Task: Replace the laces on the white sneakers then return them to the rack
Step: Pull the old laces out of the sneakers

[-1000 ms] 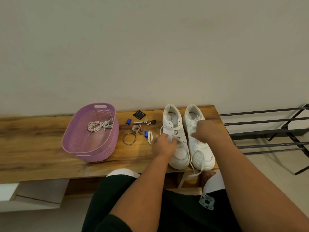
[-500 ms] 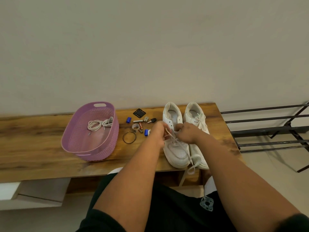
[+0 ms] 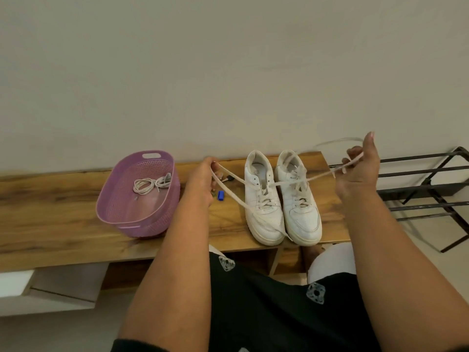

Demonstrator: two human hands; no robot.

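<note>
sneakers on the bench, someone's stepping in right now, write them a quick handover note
Left hand pinches one end of the lace; right hand holds the other end up and out to the side.
The lace is untied and runs through the upper eyelets of the left sneaker. The right sneaker beside it is laced.
Coiled laces lie in the purple basket. The black rack stands right of the bench.
Done: knot loosened.
Left: pull out both old laces, thread in the others, rack the pair.

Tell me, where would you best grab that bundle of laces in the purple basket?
Probably pinch the coiled laces from above where the two loops meet in the middle. The bundle lies flat on the floor of the purple basket, whose walls block a sideways approach, and a middle grip should keep both coils together.
</note>
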